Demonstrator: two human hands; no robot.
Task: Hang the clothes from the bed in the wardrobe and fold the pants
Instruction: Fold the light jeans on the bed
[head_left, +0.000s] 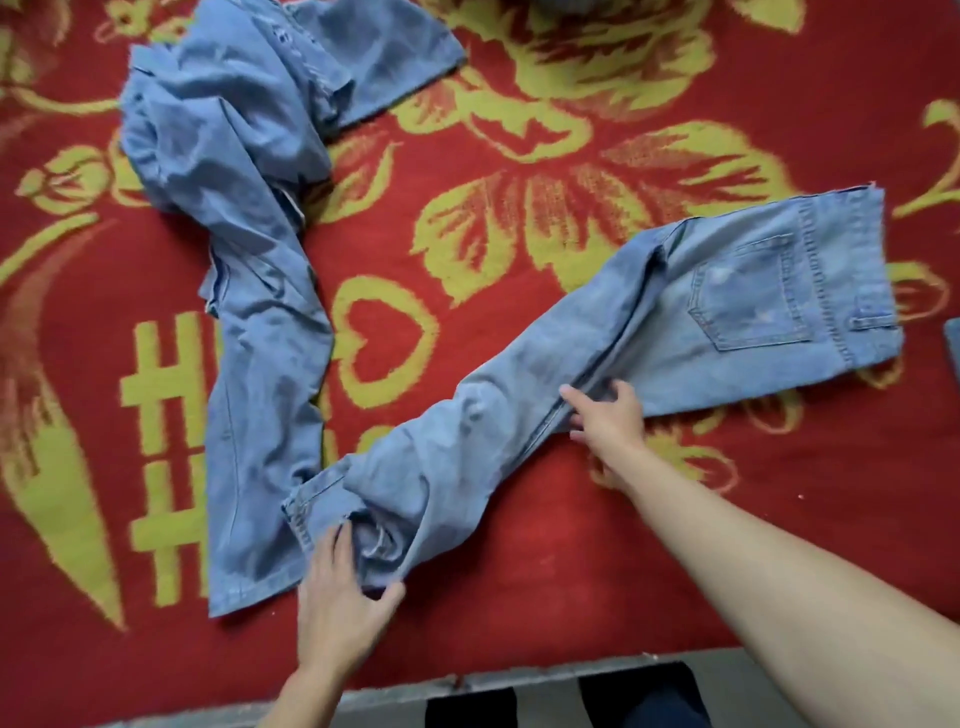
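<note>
Nearest, the left hand (343, 597) lies on the bunched hem end of the jeans (519, 431), thumb splayed at the cloth's near edge; motion blur hides whether it pinches or only presses. Farther right, the right hand (608, 415) presses the thigh with relaxed, spread fingers, the waistband (841, 275) lying far right on the red blanket (519, 597). The fold looks to be starting: next, carry the hems up to the waistband, while a second pair of jeans (249, 208) waits crumpled far left.
</note>
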